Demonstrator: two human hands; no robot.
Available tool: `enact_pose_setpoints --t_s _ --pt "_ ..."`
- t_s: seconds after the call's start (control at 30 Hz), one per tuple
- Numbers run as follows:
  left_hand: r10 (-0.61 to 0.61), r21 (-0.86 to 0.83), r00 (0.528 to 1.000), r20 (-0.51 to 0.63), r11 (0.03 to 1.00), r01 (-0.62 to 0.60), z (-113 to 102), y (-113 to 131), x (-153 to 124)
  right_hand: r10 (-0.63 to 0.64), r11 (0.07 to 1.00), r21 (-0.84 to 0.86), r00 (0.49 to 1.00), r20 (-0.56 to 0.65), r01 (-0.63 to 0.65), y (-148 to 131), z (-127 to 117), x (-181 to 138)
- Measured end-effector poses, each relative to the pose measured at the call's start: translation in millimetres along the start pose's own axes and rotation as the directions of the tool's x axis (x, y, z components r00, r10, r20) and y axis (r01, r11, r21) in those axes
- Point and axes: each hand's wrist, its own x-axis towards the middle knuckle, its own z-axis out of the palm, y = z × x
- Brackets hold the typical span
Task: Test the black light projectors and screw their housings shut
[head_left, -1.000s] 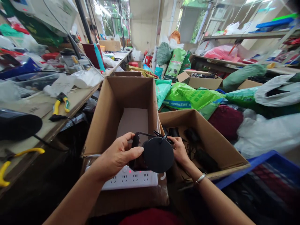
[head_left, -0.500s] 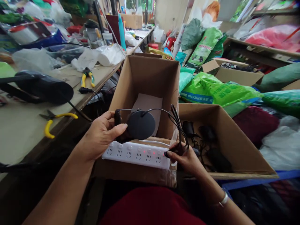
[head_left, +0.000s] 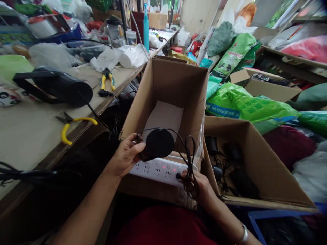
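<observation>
The left hand (head_left: 125, 153) grips the device (head_left: 160, 143) by its bracket side, its round black end up, over the near part of the tall box (head_left: 178, 80). The right hand (head_left: 200, 185) pinches a plug (head_left: 178, 176) at the right end of the power strip (head_left: 150, 172); how far in it sits, I cannot tell. The looped cord (head_left: 190, 170) hangs by that hand. A sheet (head_left: 163, 117) lies inside the tall box. Right of it, the low box (head_left: 273, 166) holds black adapters (head_left: 244, 182). On the table (head_left: 22, 136) lie pliers (head_left: 66, 132) and a black cylinder (head_left: 68, 87). Beyond the low box lies a green bag (head_left: 250, 102).
</observation>
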Motion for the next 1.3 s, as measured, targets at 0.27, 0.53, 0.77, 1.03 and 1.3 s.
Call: enact_pose_setpoints --t_s 0.27,0.53,0.77,1.03,1.3 --pt "0.018 -0.038 0.998 0.054 0.999 -0.016 -2 -14 21 -0.05 0.99 -0.137 0.998 -0.049 0.043 -4 11 -1" --pt "0.054 0.034 0.997 -0.057 0.998 -0.052 4 -5 25 -0.074 0.987 -0.152 0.982 -0.176 0.048 -1 20 -4" --pt "0.037 0.09 0.998 -0.053 0.995 -0.032 6 -6 21 -0.022 0.992 -0.13 0.987 -0.162 0.001 13 29 -12" --pt "0.021 0.071 0.999 -0.037 0.997 -0.018 5 -6 19 -0.058 0.986 -0.162 0.987 -0.152 0.033 14 27 -11" --pt "0.049 0.11 0.999 0.018 0.993 -0.051 3 -12 16 -0.098 0.994 -0.07 0.968 -0.23 0.084 14 24 -10"
